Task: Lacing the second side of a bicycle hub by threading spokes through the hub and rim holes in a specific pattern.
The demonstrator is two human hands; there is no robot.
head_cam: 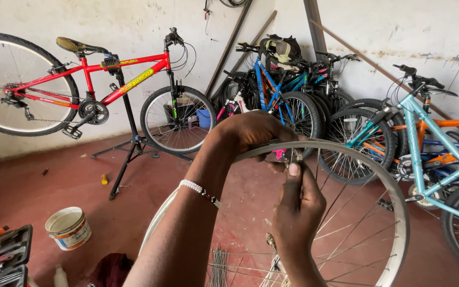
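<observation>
A bare silver bicycle wheel rim [394, 207] with thin spokes [346, 223] stands upright in front of me. My left hand [251, 133] is closed over the top of the rim. My right hand [298, 204] is raised just below it, fingers pinched on a small spoke tool [293, 155] at the rim's inner edge. A beaded bracelet [200, 191] circles my left wrist. The wheel's hub is mostly hidden behind my right forearm.
A red bicycle [96, 85] hangs on a black repair stand [131, 138] at left. Several bicycles lean on the back wall, a light blue one [426, 154] at right. A white bucket [69, 228], a tool tray [1, 255] and loose spokes [220, 268] lie on the red floor.
</observation>
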